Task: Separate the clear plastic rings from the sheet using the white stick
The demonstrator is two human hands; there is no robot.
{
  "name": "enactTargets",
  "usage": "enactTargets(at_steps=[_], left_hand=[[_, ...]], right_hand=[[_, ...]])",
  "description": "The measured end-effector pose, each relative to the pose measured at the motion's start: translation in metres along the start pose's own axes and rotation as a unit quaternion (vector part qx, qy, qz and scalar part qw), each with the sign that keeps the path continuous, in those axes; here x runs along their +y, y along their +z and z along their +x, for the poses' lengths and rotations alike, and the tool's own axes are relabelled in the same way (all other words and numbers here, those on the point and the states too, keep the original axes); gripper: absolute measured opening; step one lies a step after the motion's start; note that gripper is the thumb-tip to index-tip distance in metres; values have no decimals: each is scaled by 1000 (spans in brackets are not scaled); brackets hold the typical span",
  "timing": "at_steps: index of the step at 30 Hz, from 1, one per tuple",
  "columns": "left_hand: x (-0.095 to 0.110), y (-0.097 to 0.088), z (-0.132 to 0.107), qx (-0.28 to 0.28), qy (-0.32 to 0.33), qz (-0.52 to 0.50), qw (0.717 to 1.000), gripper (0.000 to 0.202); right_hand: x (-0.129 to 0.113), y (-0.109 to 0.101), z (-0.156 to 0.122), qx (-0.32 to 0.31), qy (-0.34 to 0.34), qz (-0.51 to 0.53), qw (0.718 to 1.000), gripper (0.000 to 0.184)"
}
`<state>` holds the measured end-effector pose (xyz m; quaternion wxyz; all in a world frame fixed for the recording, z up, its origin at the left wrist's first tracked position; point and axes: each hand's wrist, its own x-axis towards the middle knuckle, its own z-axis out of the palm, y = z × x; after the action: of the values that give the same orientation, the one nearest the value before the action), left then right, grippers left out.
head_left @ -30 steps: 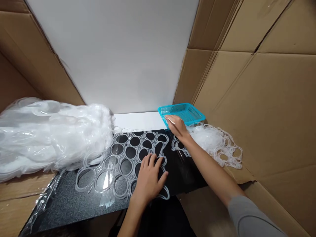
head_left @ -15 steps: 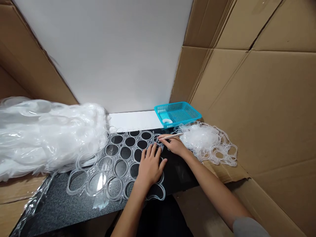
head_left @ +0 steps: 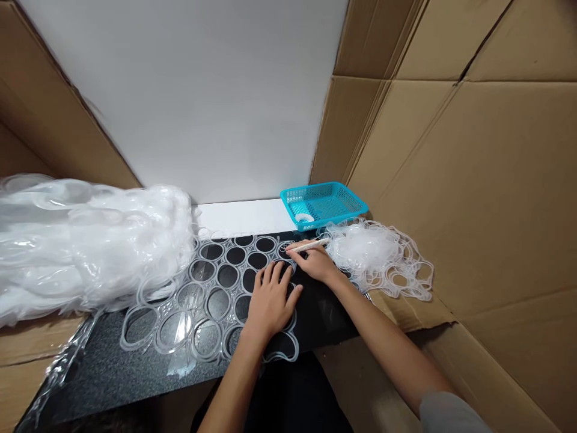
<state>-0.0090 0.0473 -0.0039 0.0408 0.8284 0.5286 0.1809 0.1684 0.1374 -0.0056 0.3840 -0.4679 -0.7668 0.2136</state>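
Note:
A clear plastic sheet of joined rings (head_left: 211,288) lies on a black speckled board (head_left: 112,373). My left hand (head_left: 270,300) rests flat on its right part, fingers spread. My right hand (head_left: 315,261) is closed on a thin pale stick (head_left: 311,245) at the sheet's far right rings. A turquoise basket (head_left: 324,204) behind it holds a small white round piece (head_left: 305,218).
A big heap of clear plastic sheets (head_left: 85,240) fills the left side. A smaller tangle of cut-out ring frames (head_left: 378,255) lies right of my hands. Cardboard walls (head_left: 473,180) enclose left and right; a white panel (head_left: 202,102) stands behind.
My right hand came back from the turquoise basket to the sheet's far right rings, still holding the stick. A white round piece now lies in the basket. My left hand stayed put.

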Motion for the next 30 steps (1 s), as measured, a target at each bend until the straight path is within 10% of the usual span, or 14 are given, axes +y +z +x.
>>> enactTargets(at_steps=[10, 24, 30], left_hand=[[3, 1, 4, -16, -11, 13, 1000, 52], [12, -8, 15, -20, -35, 15, 999, 51], [13, -9, 16, -17, -40, 8, 999, 56]], right_hand=[[8, -3, 1, -28, 26, 113, 993, 19], [6, -3, -4, -52, 15, 10, 998, 22], [0, 0, -6, -69, -145, -135, 978, 27]])
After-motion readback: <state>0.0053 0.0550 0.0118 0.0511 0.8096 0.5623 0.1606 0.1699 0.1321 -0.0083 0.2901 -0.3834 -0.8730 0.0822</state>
